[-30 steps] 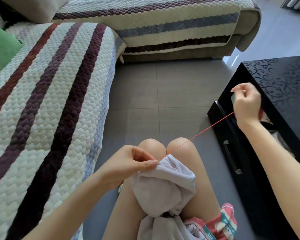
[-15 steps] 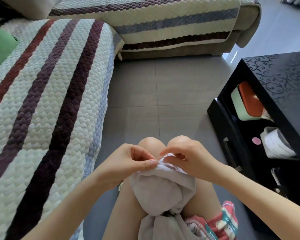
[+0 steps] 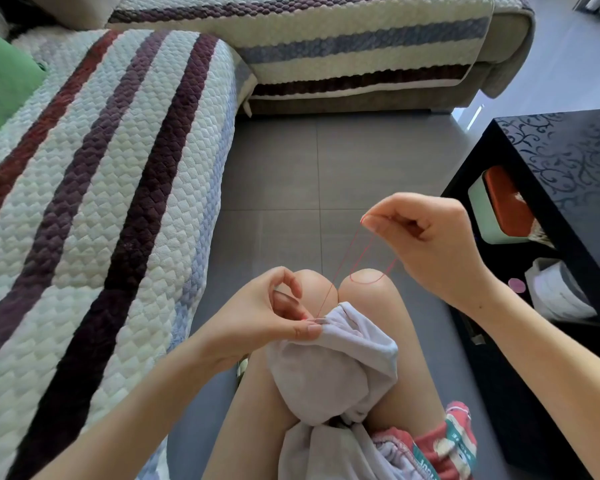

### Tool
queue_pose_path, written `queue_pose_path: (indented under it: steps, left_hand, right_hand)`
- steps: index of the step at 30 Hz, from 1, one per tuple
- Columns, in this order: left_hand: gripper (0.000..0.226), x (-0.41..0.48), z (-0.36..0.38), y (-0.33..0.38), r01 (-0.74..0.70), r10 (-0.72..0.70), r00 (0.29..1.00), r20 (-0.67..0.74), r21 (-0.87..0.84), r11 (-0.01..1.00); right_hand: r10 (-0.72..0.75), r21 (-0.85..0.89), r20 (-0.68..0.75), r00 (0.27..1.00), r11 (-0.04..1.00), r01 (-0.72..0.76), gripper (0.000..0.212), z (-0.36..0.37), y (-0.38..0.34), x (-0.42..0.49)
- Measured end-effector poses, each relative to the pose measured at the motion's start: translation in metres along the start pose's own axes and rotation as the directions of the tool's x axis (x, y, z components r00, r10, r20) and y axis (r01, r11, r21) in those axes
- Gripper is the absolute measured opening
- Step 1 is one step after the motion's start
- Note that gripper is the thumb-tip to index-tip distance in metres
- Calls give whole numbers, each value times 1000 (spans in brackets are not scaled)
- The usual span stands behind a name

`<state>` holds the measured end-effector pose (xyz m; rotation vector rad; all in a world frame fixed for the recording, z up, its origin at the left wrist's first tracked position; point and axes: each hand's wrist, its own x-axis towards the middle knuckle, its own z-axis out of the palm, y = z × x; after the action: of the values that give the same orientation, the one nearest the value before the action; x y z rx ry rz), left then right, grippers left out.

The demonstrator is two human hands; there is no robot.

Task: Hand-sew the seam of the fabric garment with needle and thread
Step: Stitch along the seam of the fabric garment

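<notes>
Nearest the camera, the garment (image 3: 333, 372) lies bunched over both thighs. It is pale lilac, and its top edge stops just short of the knees (image 3: 317, 289). Red patterned shorts (image 3: 447, 441) show beside it at lower right.

Left hand (image 3: 267, 317): thumb and forefinger pinch the garment's top edge at the hem, and the other fingers arch loosely above.

I see the red thread (image 3: 328, 292) rise from that pinch point and pass up between the knees to the right hand (image 3: 426, 240), which is held above the right knee. Right hand: thumb and forefinger tips are pressed together on the thread, and the other fingers are curled toward the palm. The thread is slack. One loop hangs below this hand and crosses the top of the right knee.

Clearance: I note open air between the two hands, over the knees. The right forearm runs near the front edge of the black table (image 3: 561, 150). The left forearm runs beside the edge of the sofa (image 3: 118, 174) seat. Beyond the knees the grey tiled floor (image 3: 326, 161) lies open up to the sofa's back section.

Surroundings: the sofa wears a cream quilted cover striped maroon, purple and blue, with a green cushion (image 3: 4, 81) at far left. The table top is glossy with a scroll pattern. Its shelf holds a green box (image 3: 478, 209) with an orange lid and a white roll (image 3: 558, 292).
</notes>
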<state>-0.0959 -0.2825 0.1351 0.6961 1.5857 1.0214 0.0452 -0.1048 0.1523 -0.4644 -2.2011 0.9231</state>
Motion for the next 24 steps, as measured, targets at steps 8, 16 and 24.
queue_pose_path:
  steps: [8, 16, 24]
  left_hand:
    - [44, -2, 1, 1, -11, 11, 1000, 2, 22, 1000]
    - [41, -3, 4, 2, -33, 33, 999, 9, 26, 999]
    - [41, -2, 3, -2, -26, 27, 999, 17, -63, 998]
  right_hand:
    - [34, -3, -94, 995, 999, -34, 13, 0, 6, 19]
    - [112, 2, -68, 991, 994, -113, 7, 10, 15, 16]
    - [174, 160, 433, 884, 951, -266, 9, 25, 15, -47]
